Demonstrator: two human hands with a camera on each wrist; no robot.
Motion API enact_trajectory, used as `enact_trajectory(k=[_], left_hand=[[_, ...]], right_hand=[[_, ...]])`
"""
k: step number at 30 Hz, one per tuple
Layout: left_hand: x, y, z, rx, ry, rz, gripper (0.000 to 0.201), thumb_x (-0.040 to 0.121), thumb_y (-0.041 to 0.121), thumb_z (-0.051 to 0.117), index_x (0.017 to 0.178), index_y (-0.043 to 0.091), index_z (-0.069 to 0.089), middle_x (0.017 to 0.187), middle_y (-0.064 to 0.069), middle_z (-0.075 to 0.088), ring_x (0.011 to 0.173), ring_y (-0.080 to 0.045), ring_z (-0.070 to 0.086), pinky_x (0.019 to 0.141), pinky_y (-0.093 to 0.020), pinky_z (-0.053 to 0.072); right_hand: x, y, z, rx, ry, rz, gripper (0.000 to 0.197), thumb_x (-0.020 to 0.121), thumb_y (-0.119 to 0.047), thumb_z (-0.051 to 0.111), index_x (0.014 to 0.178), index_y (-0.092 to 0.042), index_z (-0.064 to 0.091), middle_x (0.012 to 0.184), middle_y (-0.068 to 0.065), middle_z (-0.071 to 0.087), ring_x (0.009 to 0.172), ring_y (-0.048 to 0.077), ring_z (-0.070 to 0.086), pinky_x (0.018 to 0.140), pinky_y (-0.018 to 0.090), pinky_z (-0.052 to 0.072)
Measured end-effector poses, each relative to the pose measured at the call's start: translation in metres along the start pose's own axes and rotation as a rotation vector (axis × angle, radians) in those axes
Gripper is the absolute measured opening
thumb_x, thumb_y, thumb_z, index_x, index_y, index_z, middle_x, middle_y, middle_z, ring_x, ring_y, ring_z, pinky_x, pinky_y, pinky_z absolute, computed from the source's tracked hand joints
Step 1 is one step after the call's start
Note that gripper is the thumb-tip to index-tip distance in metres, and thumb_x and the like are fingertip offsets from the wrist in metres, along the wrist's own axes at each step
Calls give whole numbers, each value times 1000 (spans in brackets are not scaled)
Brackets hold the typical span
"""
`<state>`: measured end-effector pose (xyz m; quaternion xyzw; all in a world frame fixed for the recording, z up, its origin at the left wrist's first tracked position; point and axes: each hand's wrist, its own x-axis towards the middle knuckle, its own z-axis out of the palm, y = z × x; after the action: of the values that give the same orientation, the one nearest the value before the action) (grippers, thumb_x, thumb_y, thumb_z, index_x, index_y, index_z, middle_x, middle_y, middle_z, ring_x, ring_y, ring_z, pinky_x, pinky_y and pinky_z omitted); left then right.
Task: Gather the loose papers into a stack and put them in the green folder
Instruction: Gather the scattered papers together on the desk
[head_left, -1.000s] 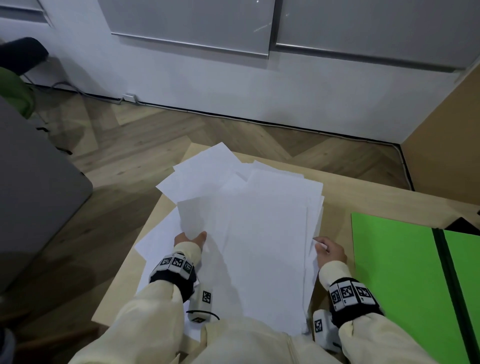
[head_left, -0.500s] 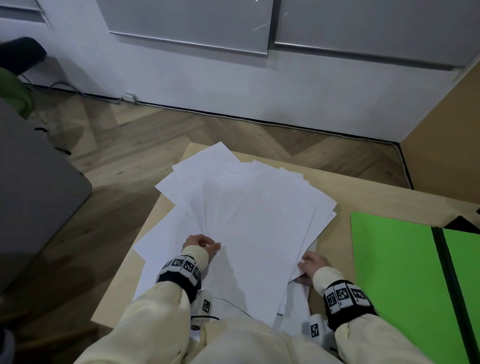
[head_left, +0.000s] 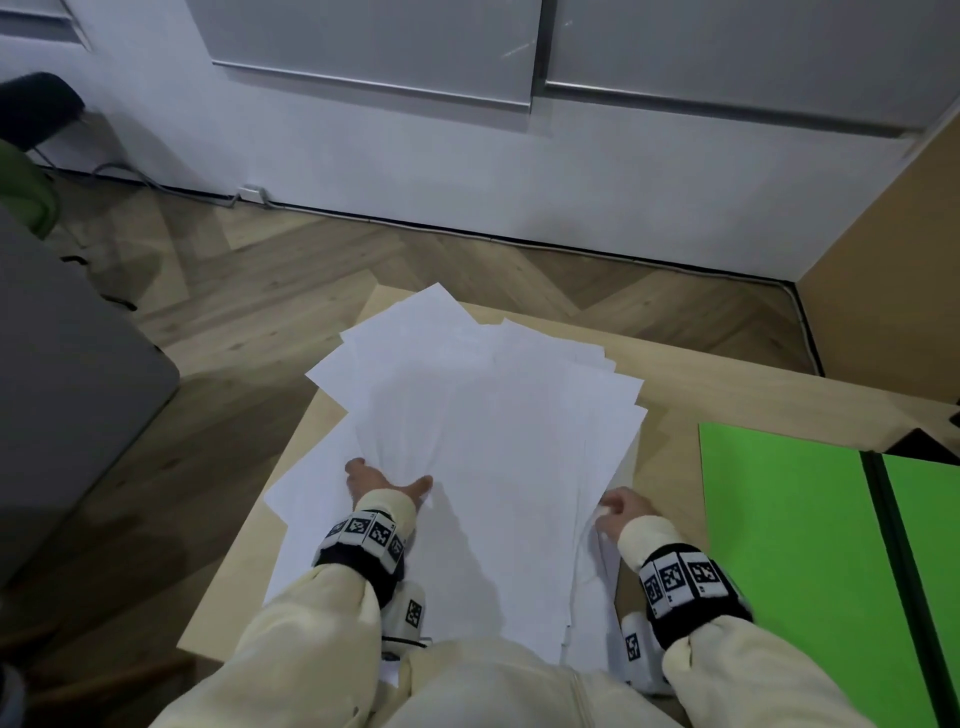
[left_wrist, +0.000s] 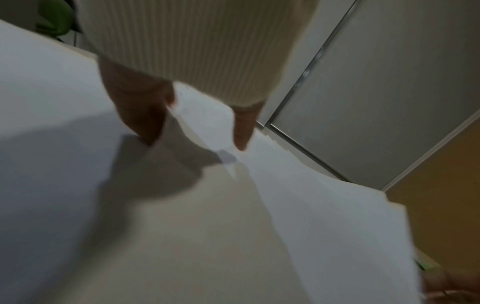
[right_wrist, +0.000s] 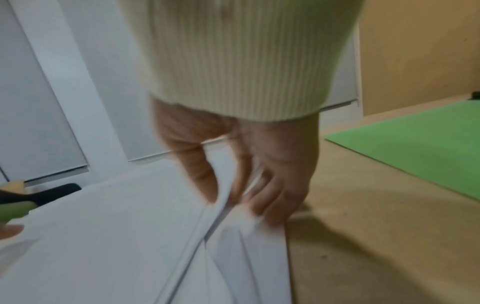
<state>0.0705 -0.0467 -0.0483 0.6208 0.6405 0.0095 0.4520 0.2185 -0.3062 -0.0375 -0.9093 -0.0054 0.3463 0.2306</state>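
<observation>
- Squaring up the sheets is the step in hand as I read it, and the grip at the bottom of the head view is where it goes right or wrong.
- right hand (head_left: 621, 512), lower right of centre: thumb on top, fingers curled under, pinching the right edge of several papers (head_left: 493, 467). In the right wrist view the sheets bunch and crease between thumb and fingers (right_wrist: 275, 197), so I'd loosen that pinch, otherwise the edges get dog-eared.
- left hand (head_left: 382, 480), lower left of centre: spread wide, thumb out to one side. Its fingers go out of sight at the left edge of the raised sheets, so I can't tell whether they're gripping or just propping.
- Two or three sheets lie flat on the table (head_left: 675, 395) under and left of that hand, outside the bunch. Sweep those in before tapping anything.
- Middle of the frame, the pile is fanned, with corners sticking out toward the upper left and upper right. I'd guess standing the bunch on its near edge and tapping it on the wood would line them up quicker than nudging corners.
- green folder (head_left: 789, 545) lies open and flat at the right edge of the frame, near the pile but not touching, so it's a short slide over once the stack is square.
</observation>
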Motion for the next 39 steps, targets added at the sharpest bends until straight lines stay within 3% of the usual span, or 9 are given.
enact_trajectory(k=[2, 4, 10, 15, 20, 24, 29, 34, 39], left_hand=[[2, 2, 0, 60, 23, -49, 103, 56, 32, 87, 134, 3, 26, 140, -18, 38, 131, -34, 41, 108, -44, 39], [-1, 5, 2, 169, -10, -40, 97, 59, 36, 84, 132, 1, 30, 138, -16, 37, 131, -32, 42, 106, -42, 40], [-7, 16, 23, 252, -86, 69, 80, 71, 21, 75, 133, 2, 30, 140, -15, 36, 130, -31, 43, 109, -37, 38], [-7, 14, 30, 297, -186, 144, 61, 75, 15, 66, 129, 5, 39, 131, -13, 48, 123, -30, 49, 104, -34, 42], [15, 7, -8, 252, -42, 143, 36, 72, 14, 62, 108, 15, 60, 121, -12, 55, 110, -31, 56, 97, -37, 48], [33, -5, -46, 419, 181, -49, 61, 63, 35, 76, 114, 15, 48, 126, -13, 38, 122, -34, 38, 103, -47, 39], [27, -12, -42, 476, 86, -18, 92, 55, 43, 83, 127, 11, 35, 131, -10, 33, 128, -33, 36, 103, -47, 38], [24, -10, -35, 438, 14, -24, 108, 60, 36, 83, 141, 6, 17, 145, -12, 25, 130, -33, 42, 102, -44, 44], [25, -7, -37, 454, -166, 99, 66, 78, 23, 71, 134, 6, 40, 137, -15, 48, 127, -32, 48, 102, -37, 40]], right_hand=[[0, -2, -7, 129, 202, 143, 47, 83, -8, 57, 129, -2, 48, 131, 20, 48, 115, 35, 54, 91, 35, 46], [-1, -3, -9, 231, 222, 229, 58, 84, -12, 58, 137, -2, 38, 140, 21, 42, 123, 37, 49, 97, 37, 44], [-2, -15, -3, 413, 50, 243, 68, 84, -21, 66, 140, 1, 34, 140, 20, 45, 126, 36, 47, 103, 39, 38], [-7, -20, -2, 310, -79, 300, 95, 82, -36, 67, 146, 4, 10, 154, 17, 20, 142, 31, 26, 113, 36, 24], [-6, -15, -17, 200, -30, 327, 80, 90, -37, 55, 145, 6, 14, 154, 19, 22, 141, 31, 29, 109, 33, 30], [-2, -5, -22, 123, -50, 296, 58, 90, -23, 58, 136, 6, 39, 140, 24, 44, 129, 33, 46, 84, 28, 39], [-3, -7, -16, 179, 45, 299, 51, 101, -28, 27, 142, 1, 23, 151, 15, 23, 142, 24, 24, 109, 25, 28], [-7, -5, -7, 192, 35, 268, 59, 91, -17, 54, 139, 6, 28, 148, 17, 34, 136, 29, 36, 110, 33, 30], [-3, 4, -20, 274, 74, 246, 49, 90, -10, 57, 130, 12, 40, 139, 25, 46, 127, 35, 47, 104, 36, 37]])
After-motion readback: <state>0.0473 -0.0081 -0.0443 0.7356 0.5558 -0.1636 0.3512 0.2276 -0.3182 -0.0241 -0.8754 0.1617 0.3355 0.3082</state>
